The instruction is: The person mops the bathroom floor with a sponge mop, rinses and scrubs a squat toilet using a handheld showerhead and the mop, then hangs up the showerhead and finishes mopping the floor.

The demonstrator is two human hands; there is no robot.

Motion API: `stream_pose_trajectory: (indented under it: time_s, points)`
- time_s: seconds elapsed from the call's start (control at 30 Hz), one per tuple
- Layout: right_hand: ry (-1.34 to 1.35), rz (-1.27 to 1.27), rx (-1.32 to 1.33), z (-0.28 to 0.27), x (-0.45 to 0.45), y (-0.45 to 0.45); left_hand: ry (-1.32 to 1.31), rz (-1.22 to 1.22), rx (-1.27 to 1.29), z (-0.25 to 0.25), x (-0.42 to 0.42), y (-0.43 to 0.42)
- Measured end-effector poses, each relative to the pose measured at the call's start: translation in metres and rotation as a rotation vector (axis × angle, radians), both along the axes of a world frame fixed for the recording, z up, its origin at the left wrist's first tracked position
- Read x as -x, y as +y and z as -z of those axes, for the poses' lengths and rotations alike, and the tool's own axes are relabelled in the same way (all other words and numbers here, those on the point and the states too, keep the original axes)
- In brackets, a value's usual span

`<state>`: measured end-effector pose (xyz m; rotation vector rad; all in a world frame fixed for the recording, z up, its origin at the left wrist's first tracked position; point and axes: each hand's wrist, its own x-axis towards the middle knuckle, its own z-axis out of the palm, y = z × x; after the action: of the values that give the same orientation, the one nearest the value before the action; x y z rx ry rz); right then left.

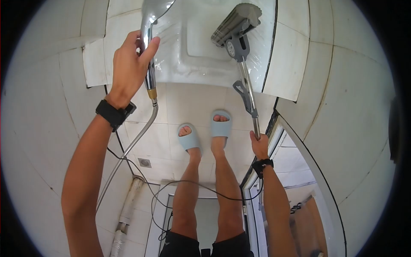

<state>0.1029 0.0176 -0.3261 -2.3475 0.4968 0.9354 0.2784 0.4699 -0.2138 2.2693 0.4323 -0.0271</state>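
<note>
My left hand (132,66) is closed around the handle of a chrome shower head (150,51), which points up the picture over a wet white ceramic fixture (188,73). A metal hose (141,132) runs down from its brass-coloured end. My right hand (259,146) grips the metal pole of a sponge mop (247,81). The mop's grey head (238,25) is over the right part of the white fixture, where water streaks show. A grey lever (243,96) sits along the pole. The top of the shower head is cut off by the frame edge.
My feet, in light blue slippers (221,122), stand on the tiled floor (167,103) near a floor drain (144,162). A thin black cable (201,185) loops across my legs. White tiled walls close in on both sides; a door frame (295,141) is at right, a pipe (130,199) at lower left.
</note>
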Motion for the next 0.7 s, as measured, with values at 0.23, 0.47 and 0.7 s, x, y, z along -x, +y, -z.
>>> stream_pose_trajectory:
  time_s: [0.23, 0.47, 0.7]
  points:
    - [-0.130, -0.039, 0.005, -0.062, 0.007, 0.017, 0.055, -0.160, -0.032, 0.012, 0.058, -0.008]
    - [-0.051, 0.062, -0.042, -0.129, 0.016, 0.005, 0.119, -0.302, 0.217, 0.025, 0.144, -0.020]
    - [-0.014, 0.155, -0.074, -0.158, 0.033, 0.002, 0.137, -0.645, 0.408, 0.074, 0.211, -0.044]
